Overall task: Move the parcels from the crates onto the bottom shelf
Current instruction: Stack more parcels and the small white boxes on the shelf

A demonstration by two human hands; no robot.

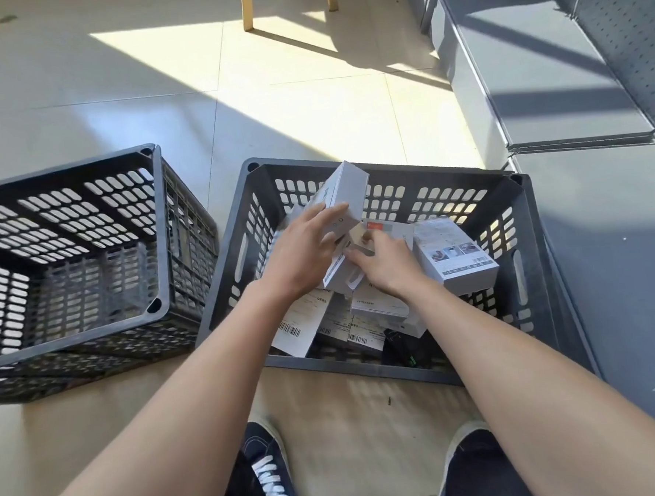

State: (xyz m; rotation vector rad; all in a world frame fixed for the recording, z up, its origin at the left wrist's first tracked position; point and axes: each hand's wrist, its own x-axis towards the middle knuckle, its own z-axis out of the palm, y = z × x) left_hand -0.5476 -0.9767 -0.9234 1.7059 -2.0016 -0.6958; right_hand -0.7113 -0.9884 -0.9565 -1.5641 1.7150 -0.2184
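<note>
The dark grey crate [524,235] in front of me holds several white parcels. My left hand [303,245] holds a tall white box [347,189] that is tilted up above the pile, fingers laid across its face. My right hand [386,261] is just beside it, thumb and fingers closed on the edge of a second white box [339,279] underneath. A printed white box [455,255] leans at the crate's right side. Flat parcels with barcode labels [304,326] lie at the bottom. The grey bottom shelf [538,81] runs along the right.
A second black crate [156,227] with nothing in it stands on the tiled floor to the left. Wooden chair legs [248,7] stand at the top of the view. My dark shoes [271,477] are right behind the crate. A perforated grey back panel [631,37] rises behind the shelf.
</note>
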